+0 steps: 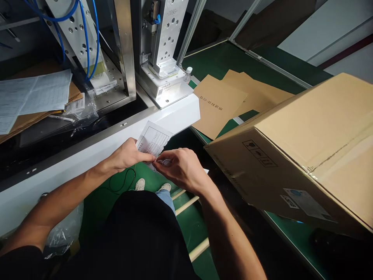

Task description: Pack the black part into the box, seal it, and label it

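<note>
A small printed paper form [154, 138] with ruled lines is held up in front of my body, between the machine bench and the carton. My left hand [130, 156] is closed on its lower left part, thumb stretched along the lower edge. My right hand [182, 165] meets that thumb at the form's lower edge, its thumb and fingertips pinched together. Something thin and pale shows at the pinch, perhaps the paper's edge or a string; I cannot make out which.
A large cardboard box [291, 147] stands at right on a green-topped table, with flat brown cardboard sheets [217, 103] behind it. Metal machine columns [170, 39] rise from the white-edged bench. Papers [35, 95] and a plastic bag [84, 109] lie at left; a small bottle [188, 74] stands behind.
</note>
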Tool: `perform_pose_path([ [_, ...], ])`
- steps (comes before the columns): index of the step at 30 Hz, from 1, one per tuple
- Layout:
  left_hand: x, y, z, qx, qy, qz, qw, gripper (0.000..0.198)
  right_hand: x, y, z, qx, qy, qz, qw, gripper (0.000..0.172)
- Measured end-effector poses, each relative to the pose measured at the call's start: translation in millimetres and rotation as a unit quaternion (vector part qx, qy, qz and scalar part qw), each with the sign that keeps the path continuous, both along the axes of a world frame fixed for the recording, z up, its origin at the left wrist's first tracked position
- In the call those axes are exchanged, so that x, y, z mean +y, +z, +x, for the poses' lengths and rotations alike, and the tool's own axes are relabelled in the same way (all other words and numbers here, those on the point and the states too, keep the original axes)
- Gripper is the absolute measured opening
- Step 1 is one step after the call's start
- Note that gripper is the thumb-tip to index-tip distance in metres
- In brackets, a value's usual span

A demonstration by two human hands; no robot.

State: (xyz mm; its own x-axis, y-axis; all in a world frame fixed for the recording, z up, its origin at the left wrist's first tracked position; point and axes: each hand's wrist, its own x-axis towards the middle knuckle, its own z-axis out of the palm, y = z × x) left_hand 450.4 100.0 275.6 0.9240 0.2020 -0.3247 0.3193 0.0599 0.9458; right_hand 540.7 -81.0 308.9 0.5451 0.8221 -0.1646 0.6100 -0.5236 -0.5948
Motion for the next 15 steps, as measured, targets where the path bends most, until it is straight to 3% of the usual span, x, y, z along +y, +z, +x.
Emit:
perform_pose_path([
  [5,2.1,0.0,-0.6,0.002,-0.023,-0.031,0.999,0.029,-0.4,-3.5,0.8,-0.026,-0.001,-0.012,1.000,0.018],
  [11,2.0,2.9,-1.7,0.012,-0.005,0.036,0.999,0.035,1.5,-2.2,-1.5,-0.059,-0.006,-0.029,0.998,0.017],
  [15,-2.1,0.3,-3.3,0.026,0.006,0.033,0.999,0.032,2.5,-2.6,-2.8,-0.069,-0.009,-0.041,0.997,0.015],
])
